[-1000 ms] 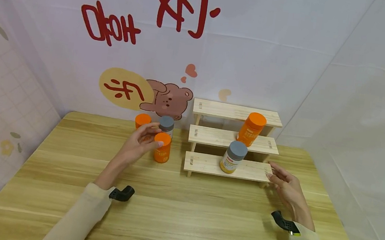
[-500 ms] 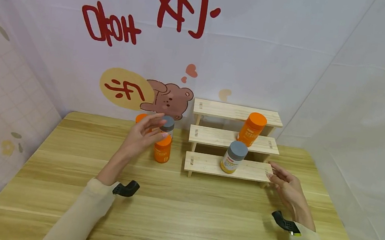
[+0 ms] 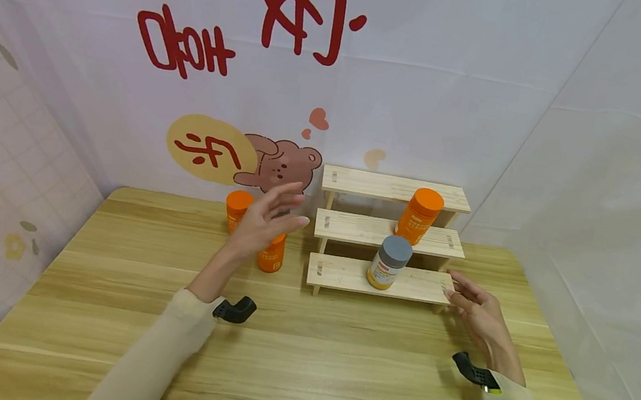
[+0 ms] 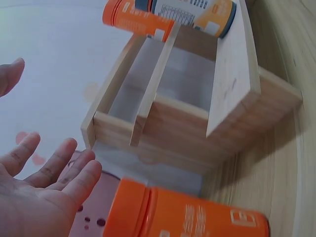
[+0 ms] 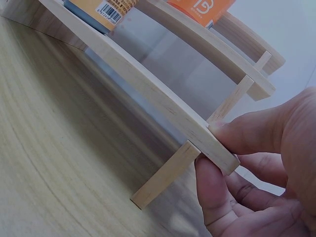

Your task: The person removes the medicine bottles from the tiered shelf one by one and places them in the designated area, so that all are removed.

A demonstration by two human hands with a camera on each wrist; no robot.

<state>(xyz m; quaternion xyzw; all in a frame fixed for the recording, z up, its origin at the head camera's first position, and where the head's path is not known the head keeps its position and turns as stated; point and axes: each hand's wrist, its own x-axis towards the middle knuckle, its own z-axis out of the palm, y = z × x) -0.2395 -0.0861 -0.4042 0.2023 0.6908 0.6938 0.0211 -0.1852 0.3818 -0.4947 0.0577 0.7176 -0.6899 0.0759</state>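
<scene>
My left hand (image 3: pixel 274 216) hovers open with spread fingers (image 4: pixel 59 165) above an orange bottle (image 3: pixel 271 255) on the table; it holds nothing. That orange bottle (image 4: pixel 187 213) lies close under the palm in the left wrist view. A second orange bottle (image 3: pixel 237 208) stands behind, to the left. My right hand (image 3: pixel 470 302) pinches the right end of the bottom plank of a three-tier wooden shelf (image 3: pixel 347 272), with the thumb (image 5: pixel 252 131) on top and a finger beneath. A grey-lidded bottle (image 3: pixel 389 262) stands on the bottom tier and an orange bottle (image 3: pixel 419 214) on the middle tier.
The wooden table (image 3: pixel 298 373) runs wide and bare toward me. A white backdrop with red lettering and a bear drawing (image 3: pixel 282 164) closes the back and sides. The shelf's top tier (image 3: pixel 371 183) holds nothing.
My left hand rose off the near orange bottle and moved right toward the shelf, its fingers spreading. The bottle stayed put. The right hand has not moved.
</scene>
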